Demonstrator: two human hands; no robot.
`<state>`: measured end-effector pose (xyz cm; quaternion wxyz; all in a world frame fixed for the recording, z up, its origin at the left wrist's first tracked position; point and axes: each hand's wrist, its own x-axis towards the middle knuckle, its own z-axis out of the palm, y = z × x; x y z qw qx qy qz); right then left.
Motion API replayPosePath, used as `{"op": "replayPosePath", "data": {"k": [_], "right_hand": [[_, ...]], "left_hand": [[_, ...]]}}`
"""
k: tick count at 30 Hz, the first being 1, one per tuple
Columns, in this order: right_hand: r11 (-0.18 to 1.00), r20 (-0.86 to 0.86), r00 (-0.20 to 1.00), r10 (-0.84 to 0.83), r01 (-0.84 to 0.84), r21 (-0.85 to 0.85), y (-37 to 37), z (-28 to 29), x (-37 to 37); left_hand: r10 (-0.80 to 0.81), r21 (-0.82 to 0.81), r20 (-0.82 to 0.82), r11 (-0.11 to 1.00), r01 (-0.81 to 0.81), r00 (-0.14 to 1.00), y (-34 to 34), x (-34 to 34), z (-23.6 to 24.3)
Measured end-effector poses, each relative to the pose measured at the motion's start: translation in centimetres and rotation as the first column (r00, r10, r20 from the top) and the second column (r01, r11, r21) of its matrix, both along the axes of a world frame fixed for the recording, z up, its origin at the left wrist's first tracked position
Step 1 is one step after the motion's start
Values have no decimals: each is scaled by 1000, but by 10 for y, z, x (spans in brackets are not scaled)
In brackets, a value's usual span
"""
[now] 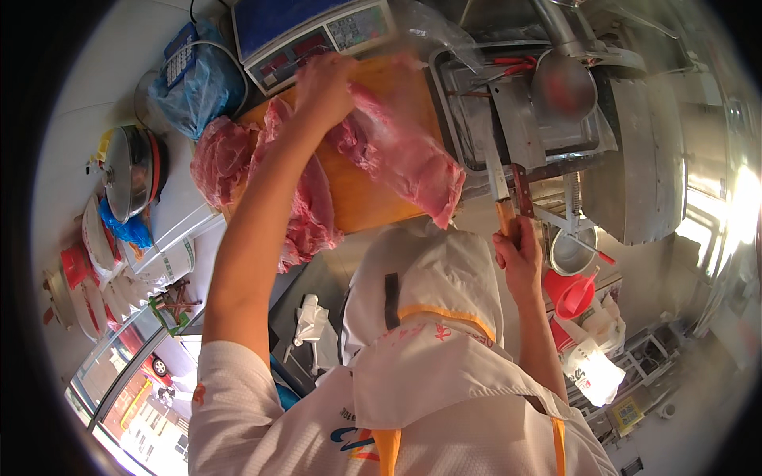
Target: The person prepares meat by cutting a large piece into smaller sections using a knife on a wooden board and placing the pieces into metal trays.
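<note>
A long slab of raw pink meat lies slantwise on the orange cutting board. My left hand is closed at its far left end, fingers partly hidden against the meat. To the right of the board, my right hand grips a knife by its wooden handle, the long narrow blade pointing away from me. Close beside that handle is the dark red handle of another wide-bladed tool. More raw meat pieces lie left of my left forearm, some hanging over the board's near edge.
A blue and white scale stands beyond the board. At the right, a metal tray holds red-handled tools. Blue plastic bags and a lidded pot are at the left. Red plastic containers stand lower right.
</note>
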<state>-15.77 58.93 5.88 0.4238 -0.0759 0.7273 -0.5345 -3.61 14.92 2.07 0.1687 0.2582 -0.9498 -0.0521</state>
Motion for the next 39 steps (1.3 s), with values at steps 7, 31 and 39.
{"op": "replayPosePath", "data": {"k": [7,31,39], "right_hand": [[981,95,989,111,-93,-172,-25,21,-15],[936,-83,934,348,-351,-15,-113,49,-49],[809,-155,799,581,-588,1,-144,35,-89]], "left_hand": [[173,495,-165,866,-70,971,159,22,28],[880,808,-29,300,-507,474,123,-30,-23],[926,960,61,48,-278,372,119,4,-6]]}}
